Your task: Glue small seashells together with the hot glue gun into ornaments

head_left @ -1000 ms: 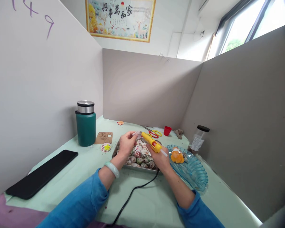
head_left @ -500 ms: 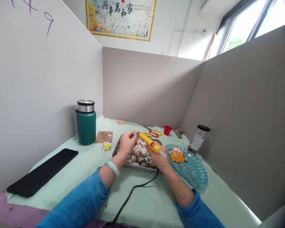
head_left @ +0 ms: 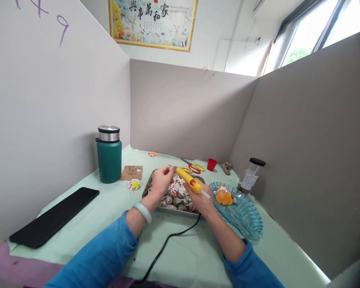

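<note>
My right hand [head_left: 200,199] is closed around a yellow hot glue gun [head_left: 188,179], with a pale glue stick jutting from its rear end. The gun's nozzle points up and left, right at the fingertips of my left hand [head_left: 162,181]. Those fingers are pinched on a small whitish piece, perhaps a shell; it is mostly hidden, so its kind is unclear. Both hands are over a metal tray [head_left: 175,212] heaped with seashells [head_left: 175,196]. A black cord [head_left: 171,235] runs from below my right hand to the table's front edge.
On the left are a green thermos [head_left: 109,160], a black mat [head_left: 55,216], a brown card [head_left: 131,173] and a small flower-topped disc [head_left: 134,185]. Scissors [head_left: 195,167] and a red cup [head_left: 211,164] lie behind the tray. Right stand a blue plate [head_left: 252,220] and a jar [head_left: 250,176].
</note>
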A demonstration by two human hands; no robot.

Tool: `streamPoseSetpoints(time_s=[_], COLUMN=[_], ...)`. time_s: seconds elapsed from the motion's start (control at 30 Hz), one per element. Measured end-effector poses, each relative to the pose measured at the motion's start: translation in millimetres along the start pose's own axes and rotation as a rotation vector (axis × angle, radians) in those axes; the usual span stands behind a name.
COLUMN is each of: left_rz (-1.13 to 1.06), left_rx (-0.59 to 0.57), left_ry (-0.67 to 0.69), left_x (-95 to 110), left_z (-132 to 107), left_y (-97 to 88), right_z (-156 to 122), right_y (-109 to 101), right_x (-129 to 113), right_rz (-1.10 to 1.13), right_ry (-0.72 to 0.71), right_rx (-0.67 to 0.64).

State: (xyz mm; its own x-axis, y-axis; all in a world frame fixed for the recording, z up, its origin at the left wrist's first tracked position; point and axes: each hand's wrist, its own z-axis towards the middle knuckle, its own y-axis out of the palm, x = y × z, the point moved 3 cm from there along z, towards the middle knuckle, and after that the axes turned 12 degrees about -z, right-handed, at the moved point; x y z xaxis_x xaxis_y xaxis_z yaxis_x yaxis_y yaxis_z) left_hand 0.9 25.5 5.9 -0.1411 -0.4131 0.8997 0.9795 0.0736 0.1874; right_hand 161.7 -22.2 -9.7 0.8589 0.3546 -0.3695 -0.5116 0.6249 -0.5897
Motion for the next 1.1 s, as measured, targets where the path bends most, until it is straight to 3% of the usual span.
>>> streamPoseSetpoints(time_s=[0.6,0.83,1.1], left_rz=[0.016,-0.227,-0.315], left_rx=[0.007,-0.007,-0.019], left_ry=[0.016,-0.089,-0.110], left_x=[-5.5,-10.4,-9.2], left_z=[2.9,6.0,6.8], left_y=[-1.7,-2.6,-1.4], right_z=[0.1,0.0,0.3], right_y=[-0.7,-0.8,1.9], right_x=[0.9,4.8,5.9], right_rz=[-0.003,0.070,0.074], right_ry=[0.004,0.133,0.100], right_rx=[0.020,0.039,-0.008])
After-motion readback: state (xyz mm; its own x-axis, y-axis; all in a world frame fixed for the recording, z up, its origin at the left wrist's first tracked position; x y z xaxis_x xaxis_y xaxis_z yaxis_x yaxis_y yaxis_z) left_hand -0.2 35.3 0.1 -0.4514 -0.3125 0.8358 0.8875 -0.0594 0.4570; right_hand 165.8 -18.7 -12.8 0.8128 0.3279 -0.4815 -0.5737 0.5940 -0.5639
